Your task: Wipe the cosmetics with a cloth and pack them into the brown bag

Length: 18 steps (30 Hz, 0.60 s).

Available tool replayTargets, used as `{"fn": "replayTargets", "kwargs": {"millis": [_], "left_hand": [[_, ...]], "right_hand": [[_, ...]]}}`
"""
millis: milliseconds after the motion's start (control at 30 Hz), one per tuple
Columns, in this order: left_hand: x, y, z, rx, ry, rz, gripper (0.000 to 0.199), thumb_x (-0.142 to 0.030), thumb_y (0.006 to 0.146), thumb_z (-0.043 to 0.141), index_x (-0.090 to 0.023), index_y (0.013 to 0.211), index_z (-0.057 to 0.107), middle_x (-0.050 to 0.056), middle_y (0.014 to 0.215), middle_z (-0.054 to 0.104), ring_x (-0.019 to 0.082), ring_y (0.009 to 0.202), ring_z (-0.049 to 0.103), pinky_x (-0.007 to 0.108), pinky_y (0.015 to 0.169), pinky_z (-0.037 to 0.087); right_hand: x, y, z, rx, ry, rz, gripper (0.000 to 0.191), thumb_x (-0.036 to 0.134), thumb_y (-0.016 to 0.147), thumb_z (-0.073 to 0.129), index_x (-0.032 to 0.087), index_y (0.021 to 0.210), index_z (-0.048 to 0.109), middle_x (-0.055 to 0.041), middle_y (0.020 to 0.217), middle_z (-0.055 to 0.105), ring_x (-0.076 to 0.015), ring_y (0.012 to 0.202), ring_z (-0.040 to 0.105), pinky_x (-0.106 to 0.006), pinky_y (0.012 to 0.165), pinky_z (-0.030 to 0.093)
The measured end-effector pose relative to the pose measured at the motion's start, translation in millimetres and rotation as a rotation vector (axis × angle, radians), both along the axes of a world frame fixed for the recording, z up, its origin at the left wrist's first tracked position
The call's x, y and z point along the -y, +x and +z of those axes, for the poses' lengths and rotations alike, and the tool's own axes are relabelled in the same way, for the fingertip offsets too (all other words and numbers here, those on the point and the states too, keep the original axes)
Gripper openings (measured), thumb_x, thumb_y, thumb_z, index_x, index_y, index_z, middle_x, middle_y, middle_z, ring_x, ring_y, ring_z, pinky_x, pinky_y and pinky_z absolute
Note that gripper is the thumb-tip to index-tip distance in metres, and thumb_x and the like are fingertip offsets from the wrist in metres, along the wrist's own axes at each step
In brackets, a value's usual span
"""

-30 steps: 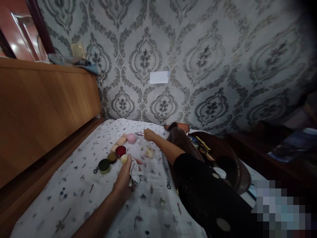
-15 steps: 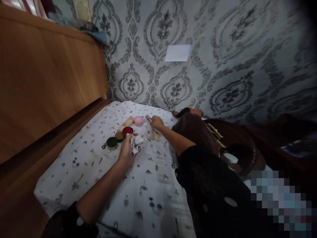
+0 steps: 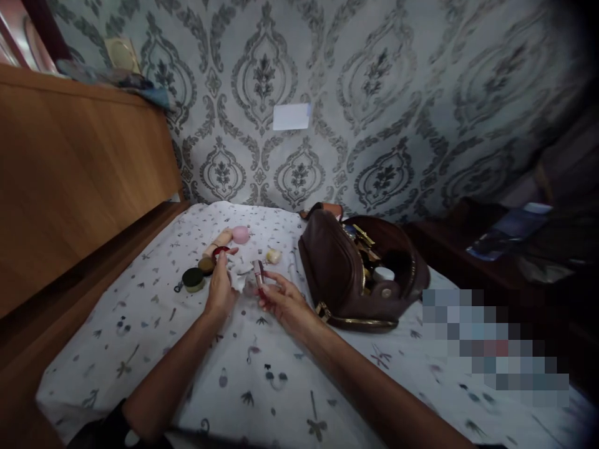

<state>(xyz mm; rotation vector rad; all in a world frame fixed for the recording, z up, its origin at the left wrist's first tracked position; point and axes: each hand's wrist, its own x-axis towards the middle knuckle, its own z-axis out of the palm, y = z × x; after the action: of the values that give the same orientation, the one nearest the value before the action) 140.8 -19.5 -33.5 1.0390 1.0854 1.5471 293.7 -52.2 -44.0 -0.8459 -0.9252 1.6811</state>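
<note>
My left hand (image 3: pixel 219 290) is closed on a crumpled white wipe (image 3: pixel 241 264), beside a red round container (image 3: pixel 219 251). Held upright in the fingers of my right hand (image 3: pixel 286 304) is a small slim tube (image 3: pixel 259 275), reddish and clear, like a lip gloss. The two hands are close together over the patterned sheet. Left of my left hand stand a brownish round jar (image 3: pixel 204 266) and a dark-lidded jar (image 3: pixel 193 280). Farther back lie a beige tube (image 3: pixel 218 241) and a pink round container (image 3: pixel 241 234). A small yellowish bottle (image 3: pixel 274 255) lies beyond my right hand.
An open brown leather bag (image 3: pixel 334 265) with gold zips holds several items, among them a white-lidded jar (image 3: pixel 383 274). A wooden panel (image 3: pixel 84 168) borders the left side. Behind is a patterned wall (image 3: pixel 327 87) with a white card (image 3: pixel 291 116).
My right hand has drawn back from beyond the pink container toward my left hand, bringing the slim tube. The view has swung right, showing more of the bag.
</note>
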Motion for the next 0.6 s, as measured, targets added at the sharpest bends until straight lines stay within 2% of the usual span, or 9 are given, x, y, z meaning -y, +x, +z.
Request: {"fn": "replayTargets", "kwargs": {"millis": [133,200,300,433,600], "left_hand": [[4,4,-4.1,-0.079,0.015,-0.002,0.037,-0.04,0.082,0.063,-0.018,0.111,0.067,0.008,0.107,0.071,0.022,0.102,0.065,0.03,0.082,0.051],[6,6,-3.8,-0.204,0.05,-0.006,0.037,-0.038,0.083,0.063,-0.017,0.113,0.068,0.01,0.113,0.07,0.024,0.108,0.062,0.033,0.09,0.048],[10,6,0.8,-0.439,0.194,0.005,0.034,-0.035,0.085,0.062,-0.019,0.113,0.069,0.01,0.118,0.068,0.025,0.113,0.059,0.037,0.099,0.043],[15,6,8.5,-0.604,0.379,-0.026,0.024,-0.033,0.088,0.058,-0.022,0.105,0.073,0.008,0.103,0.071,0.024,0.102,0.062,0.036,0.094,0.045],[15,8,7.1,-0.693,0.401,-0.119,0.022,-0.031,0.087,0.058,-0.022,0.098,0.074,0.007,0.093,0.07,0.024,0.092,0.062,0.035,0.086,0.046]], "right_hand": [[10,8,-7.5,-0.032,-0.044,0.022,0.068,0.044,0.058,0.089,0.02,0.111,0.056,-0.0005,0.08,0.07,-0.0115,0.06,0.062,-0.025,0.062,0.047],[10,9,-8.6,-0.034,-0.033,0.028,0.065,0.044,0.059,0.088,0.02,0.11,0.056,0.0,0.079,0.07,-0.0118,0.061,0.062,-0.026,0.062,0.047],[11,9,-10.0,-0.013,0.01,0.046,0.059,0.044,0.064,0.086,0.021,0.11,0.057,0.0006,0.077,0.068,-0.0127,0.06,0.062,-0.025,0.059,0.046],[15,9,-10.6,0.004,0.045,0.042,0.055,0.046,0.067,0.084,0.022,0.11,0.059,0.0009,0.076,0.066,-0.0127,0.058,0.061,-0.025,0.056,0.044],[17,9,-10.6,-0.042,0.064,0.021,0.053,0.046,0.067,0.083,0.023,0.11,0.06,0.0023,0.075,0.063,-0.0135,0.063,0.062,-0.026,0.061,0.045]]}}
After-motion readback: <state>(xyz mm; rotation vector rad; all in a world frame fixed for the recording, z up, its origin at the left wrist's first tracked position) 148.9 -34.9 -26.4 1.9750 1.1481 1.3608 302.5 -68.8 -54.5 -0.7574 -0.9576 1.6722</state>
